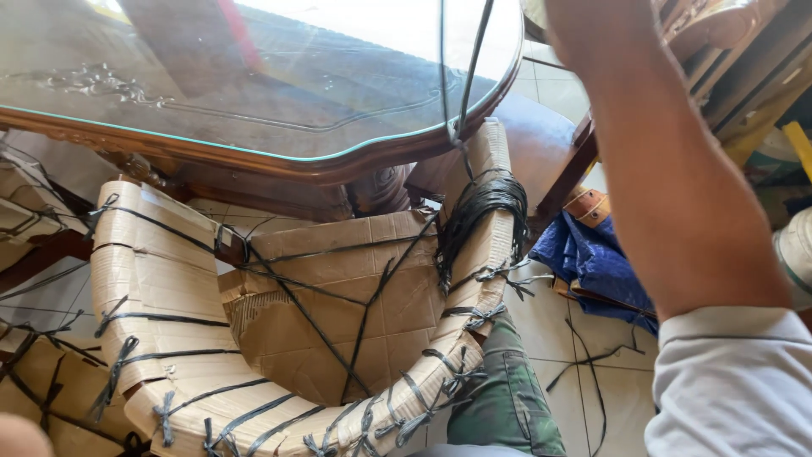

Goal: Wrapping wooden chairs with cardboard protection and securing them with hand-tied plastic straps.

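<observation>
A curved piece of furniture wrapped in brown cardboard (169, 279) lies on the floor, bound all over with black plastic twine (482, 203). Two taut strands of the twine (463, 76) rise from a thick bundle on the right end and leave the top of the view. My right arm, in a white sleeve, is raised at the right. My right hand (588, 30) is cut off by the top edge, so its grip is hidden. A blurred skin-coloured shape at the bottom left corner may be my left hand (19, 436). My green trouser leg (507, 398) rests against the wrapped piece.
A carved wooden table with a glass top (254, 76) stands over the wrapped piece. More cardboard-wrapped parts (34, 381) lie at the left. A blue cloth (592, 262) and loose twine ends (592, 364) lie on the tiled floor at the right. Wooden furniture stands at the top right.
</observation>
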